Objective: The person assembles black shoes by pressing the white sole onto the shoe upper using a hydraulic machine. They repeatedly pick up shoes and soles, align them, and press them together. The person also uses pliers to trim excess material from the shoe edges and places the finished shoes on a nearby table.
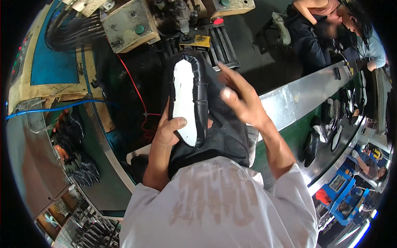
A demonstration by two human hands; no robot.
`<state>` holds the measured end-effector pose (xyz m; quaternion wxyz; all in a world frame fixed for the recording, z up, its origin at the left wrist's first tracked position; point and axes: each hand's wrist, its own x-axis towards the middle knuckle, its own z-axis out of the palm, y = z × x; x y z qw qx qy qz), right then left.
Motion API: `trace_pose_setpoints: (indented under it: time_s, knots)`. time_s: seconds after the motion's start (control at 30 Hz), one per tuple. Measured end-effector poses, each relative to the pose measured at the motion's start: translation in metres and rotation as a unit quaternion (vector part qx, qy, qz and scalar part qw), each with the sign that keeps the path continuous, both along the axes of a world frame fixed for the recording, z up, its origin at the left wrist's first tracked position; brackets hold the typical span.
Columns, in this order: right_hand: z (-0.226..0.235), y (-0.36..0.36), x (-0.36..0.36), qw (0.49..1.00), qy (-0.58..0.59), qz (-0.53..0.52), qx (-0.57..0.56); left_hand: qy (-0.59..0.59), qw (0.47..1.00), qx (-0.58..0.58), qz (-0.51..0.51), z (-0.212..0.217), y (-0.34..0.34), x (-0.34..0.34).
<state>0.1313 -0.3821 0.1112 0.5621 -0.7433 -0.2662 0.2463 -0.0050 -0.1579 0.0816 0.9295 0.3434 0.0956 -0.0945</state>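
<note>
A black shoe upper (201, 99) is held bottom up over my lap, its white insole board (183, 97) facing me and the black edge folded around it. My left hand (168, 129) grips it near the lower end, thumb on the white board and the other fingers mostly hidden underneath. To the right of the shoe upper, apart from it, my right hand (242, 99) hangs with fingers stretched out and holds nothing. Just beyond the shoe's far end stands a machine with a yellow metal block (195, 41).
A control box with a green button (139, 29) and a red button (217, 20) sit ahead. On the right, a metal-edged conveyor (297, 93) carries several shoes (312, 149). Black shoe parts (84, 167) lie on the left rack. Another person (322, 25) sits at the far right.
</note>
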Motion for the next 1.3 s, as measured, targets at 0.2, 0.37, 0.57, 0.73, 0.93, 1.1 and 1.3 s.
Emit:
trace_pose_setpoints:
  time_s: [0.2, 0.37, 0.57, 0.73, 0.93, 1.1, 1.3]
  knots:
    - [-0.018, 0.049, -0.011, 0.964, 0.127, -0.083, 0.217, -0.018, 0.998, 0.031, -0.054, -0.006, -0.011, -0.001]
    - [-0.025, 0.059, -0.009, 0.94, 0.207, -0.1, 0.252, 0.027, 0.975, 0.221, 0.008, 0.016, -0.015, -0.009]
    - [-0.059, 0.113, -0.001, 0.854, 0.406, -0.035, 0.324, 0.027, 0.805, 0.58, 0.123, 0.017, 0.006, -0.011]
    - [-0.056, 0.134, -0.013, 0.941, 0.302, 0.039, 0.149, 0.173, 0.752, 0.605, 0.193, -0.005, 0.089, -0.082]
    - [-0.119, 0.088, 0.005, 0.953, 0.296, -0.066, -0.004, 0.404, 0.635, 0.565, 0.339, -0.075, 0.219, -0.273]
    - [-0.138, 0.053, 0.032, 0.943, 0.31, -0.124, -0.005, 0.635, 0.366, 0.611, 0.3, -0.088, 0.237, -0.437]
    - [-0.13, 0.071, 0.034, 0.958, 0.266, -0.087, -0.058, 0.665, 0.269, 0.686, 0.123, -0.186, 0.192, -0.568]
